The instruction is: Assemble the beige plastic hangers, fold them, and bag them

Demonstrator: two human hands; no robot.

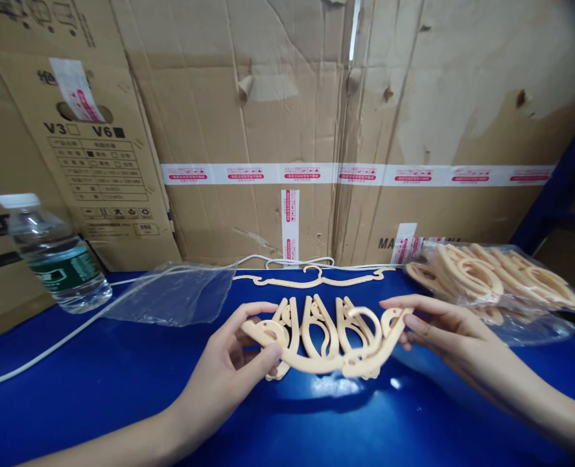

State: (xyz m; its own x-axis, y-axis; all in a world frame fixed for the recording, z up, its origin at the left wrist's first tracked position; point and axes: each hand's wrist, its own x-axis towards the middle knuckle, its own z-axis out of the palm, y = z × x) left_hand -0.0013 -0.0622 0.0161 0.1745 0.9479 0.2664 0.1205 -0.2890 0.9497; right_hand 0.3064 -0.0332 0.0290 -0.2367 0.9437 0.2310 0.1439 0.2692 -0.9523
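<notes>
Both hands hold one beige folding clothes hanger [311,363] above the blue table, its two arms bent upward at the ends and its hook curling up on the right. My left hand [241,353] pinches the left arm between thumb and fingers. The right arm's tip is gripped by my right hand [433,321]. Behind the held hanger lie several folded hangers [315,318] side by side, partly hidden by it. Farther back, an unfolded hanger [292,283] lies spread out with its hook toward the cardboard.
At the right, clear bags [501,275] contain more folded hangers. A clear plastic bag [180,295] lies at left, beside a water bottle [61,256]. A white cable [39,360] crosses the blue table [136,376]. Cardboard boxes [248,123] wall off the back.
</notes>
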